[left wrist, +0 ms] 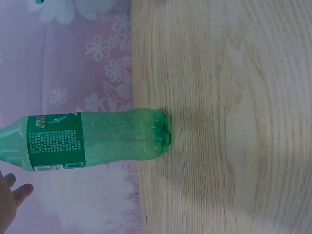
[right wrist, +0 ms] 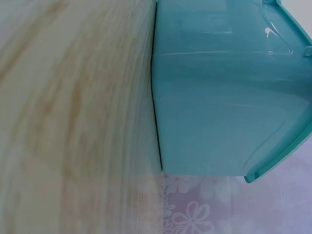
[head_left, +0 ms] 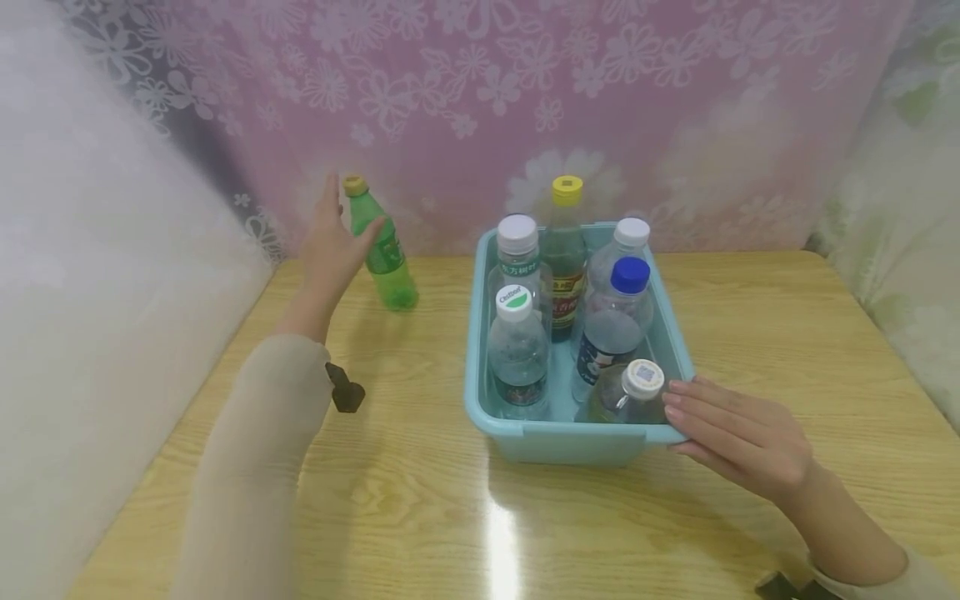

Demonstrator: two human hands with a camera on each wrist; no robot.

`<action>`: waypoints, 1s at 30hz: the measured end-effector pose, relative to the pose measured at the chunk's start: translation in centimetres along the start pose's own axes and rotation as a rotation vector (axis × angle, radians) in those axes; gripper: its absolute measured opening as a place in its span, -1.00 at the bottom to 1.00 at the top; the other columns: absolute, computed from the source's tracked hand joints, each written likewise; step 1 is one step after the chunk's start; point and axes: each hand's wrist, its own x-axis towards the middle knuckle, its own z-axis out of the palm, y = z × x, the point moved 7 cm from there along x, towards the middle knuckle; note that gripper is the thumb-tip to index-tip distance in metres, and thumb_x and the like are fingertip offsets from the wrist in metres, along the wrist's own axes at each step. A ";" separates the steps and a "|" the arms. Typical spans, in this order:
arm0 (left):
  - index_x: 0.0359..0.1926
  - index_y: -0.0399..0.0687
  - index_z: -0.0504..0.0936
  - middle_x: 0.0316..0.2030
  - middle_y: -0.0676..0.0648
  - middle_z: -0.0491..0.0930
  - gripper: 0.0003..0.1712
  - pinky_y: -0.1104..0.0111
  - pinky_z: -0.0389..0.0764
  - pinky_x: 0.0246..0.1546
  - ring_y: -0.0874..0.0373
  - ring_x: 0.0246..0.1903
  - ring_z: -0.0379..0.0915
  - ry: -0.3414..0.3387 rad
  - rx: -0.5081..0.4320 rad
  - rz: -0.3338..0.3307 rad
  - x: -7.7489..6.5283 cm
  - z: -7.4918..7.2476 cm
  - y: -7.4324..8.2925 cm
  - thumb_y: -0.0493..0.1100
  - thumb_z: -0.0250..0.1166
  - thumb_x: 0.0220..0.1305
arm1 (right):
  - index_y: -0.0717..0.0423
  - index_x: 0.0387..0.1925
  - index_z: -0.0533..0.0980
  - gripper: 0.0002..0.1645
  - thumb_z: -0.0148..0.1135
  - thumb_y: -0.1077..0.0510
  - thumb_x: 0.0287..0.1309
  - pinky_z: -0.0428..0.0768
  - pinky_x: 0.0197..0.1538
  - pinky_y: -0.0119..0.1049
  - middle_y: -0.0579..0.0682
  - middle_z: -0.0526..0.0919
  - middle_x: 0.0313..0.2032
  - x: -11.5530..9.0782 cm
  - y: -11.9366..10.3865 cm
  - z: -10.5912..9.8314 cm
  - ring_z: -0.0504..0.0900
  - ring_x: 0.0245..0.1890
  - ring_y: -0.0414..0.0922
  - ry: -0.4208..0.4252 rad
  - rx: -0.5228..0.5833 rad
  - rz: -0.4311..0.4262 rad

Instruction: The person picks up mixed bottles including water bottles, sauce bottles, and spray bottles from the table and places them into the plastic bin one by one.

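In the head view a green plastic soda bottle [head_left: 387, 254] with a yellow-green cap stands at the table's back left. My left hand [head_left: 330, 250] is just left of it, thumb stretched out and fingers raised near its neck. The left wrist view shows the same bottle [left wrist: 97, 138] with fingertips [left wrist: 22, 194] beside its label. My right hand [head_left: 742, 437] holds the front right corner of a light blue plastic bin [head_left: 577, 446], fingers over the rim and thumb below. From the right wrist, only the bin's outer wall [right wrist: 224, 107] is visible, the hand out of frame.
Inside the bin stand several bottles: a yellow-capped sauce bottle [head_left: 564, 275], a blue-capped bottle [head_left: 615, 321], and white-capped ones such as a clear bottle [head_left: 517, 350]. A flowered pink cloth [head_left: 465, 108] hangs behind the wooden table [head_left: 397, 500]; pale cloth [head_left: 97, 275] borders the left.
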 end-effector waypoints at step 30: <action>0.45 0.19 -0.06 0.39 -0.05 0.18 -0.13 0.05 0.45 0.17 -0.15 0.18 0.35 -0.092 -0.073 0.034 0.3 1.2 1.9 0.03 0.23 0.27 | 0.37 -0.29 0.66 -0.73 0.29 0.17 0.14 0.59 0.06 -0.21 0.26 0.71 -0.32 -0.2 -0.1 0.1 0.70 -0.16 0.06 0.021 0.016 0.003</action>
